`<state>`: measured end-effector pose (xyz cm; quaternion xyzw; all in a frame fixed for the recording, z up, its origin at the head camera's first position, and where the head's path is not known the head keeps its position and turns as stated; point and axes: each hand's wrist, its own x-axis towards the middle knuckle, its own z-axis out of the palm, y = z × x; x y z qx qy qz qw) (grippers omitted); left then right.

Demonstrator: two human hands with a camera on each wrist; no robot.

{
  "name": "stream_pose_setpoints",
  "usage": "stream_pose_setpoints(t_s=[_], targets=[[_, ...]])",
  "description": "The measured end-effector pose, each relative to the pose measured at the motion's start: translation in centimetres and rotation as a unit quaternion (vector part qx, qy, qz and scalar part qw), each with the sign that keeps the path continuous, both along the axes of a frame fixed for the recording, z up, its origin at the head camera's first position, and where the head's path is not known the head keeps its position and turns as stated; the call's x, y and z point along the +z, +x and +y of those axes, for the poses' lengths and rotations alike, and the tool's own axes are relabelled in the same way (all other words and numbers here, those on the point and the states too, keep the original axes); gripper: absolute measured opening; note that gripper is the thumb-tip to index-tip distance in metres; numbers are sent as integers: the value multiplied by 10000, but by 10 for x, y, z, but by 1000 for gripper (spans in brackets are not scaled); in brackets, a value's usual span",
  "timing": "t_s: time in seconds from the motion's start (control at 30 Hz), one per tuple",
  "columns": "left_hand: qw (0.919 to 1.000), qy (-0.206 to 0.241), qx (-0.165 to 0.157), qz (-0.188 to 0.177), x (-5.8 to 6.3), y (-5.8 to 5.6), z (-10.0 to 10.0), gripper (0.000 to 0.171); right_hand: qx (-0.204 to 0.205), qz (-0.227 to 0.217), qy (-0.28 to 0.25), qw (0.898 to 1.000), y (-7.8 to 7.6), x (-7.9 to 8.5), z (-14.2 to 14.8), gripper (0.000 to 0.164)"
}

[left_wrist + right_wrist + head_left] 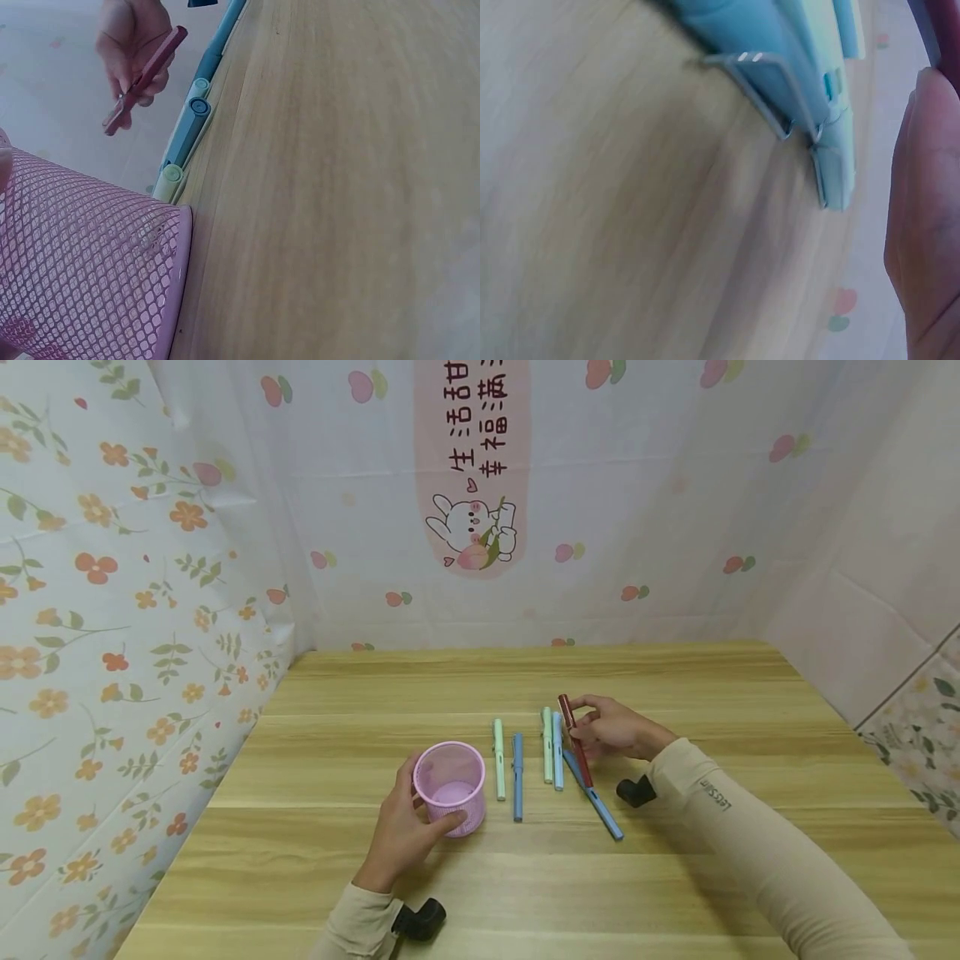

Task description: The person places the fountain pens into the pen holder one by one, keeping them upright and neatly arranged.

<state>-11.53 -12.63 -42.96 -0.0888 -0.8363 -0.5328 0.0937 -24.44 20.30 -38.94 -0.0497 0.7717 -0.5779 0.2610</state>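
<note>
A pink mesh pen holder (453, 827) stands upright on the table, and my left hand (408, 827) grips it from the left side, thumb across the front. Its mesh wall (90, 255) fills the lower left of the left wrist view. My right hand (611, 727) pinches a dark red pen (574, 739), tilted and held above the tabletop; the same red pen (146, 81) shows in the left wrist view. Beneath it lies a blue pen (603, 814), partly hidden by the red one. In the right wrist view only the edge of the red pen (945, 34) shows.
Left of the red pen lie a light blue pen (558, 760) and a green pen (547, 752) side by side. Nearer the holder are a darker blue pen (517, 785) and another green pen (498, 764). All rest on the wooden table (360, 693), with patterned cloth behind.
</note>
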Motion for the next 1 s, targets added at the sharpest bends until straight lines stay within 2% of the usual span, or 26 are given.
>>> stream_pose_setpoints(t_s=[0.27, 0.57, 0.73, 1.0], targets=[[10000, 39, 41, -16, 1, 1, 1, 97, -33, 36, -322, 9995, 3, 6, -10, 54], [10000, 58, 4, 15, 0, 0, 1, 96, -87, 52, -552, 9984, 6, 11, -22, 70], [9999, 153, -8, 5, -1, -1, 1, 96, -67, -15, -746, 9972, 7, 15, -26, 70], [9999, 115, -13, -37, -3, -1, 0, 96, -279, 176, -1107, 9933, 13, 22, -40, 69]])
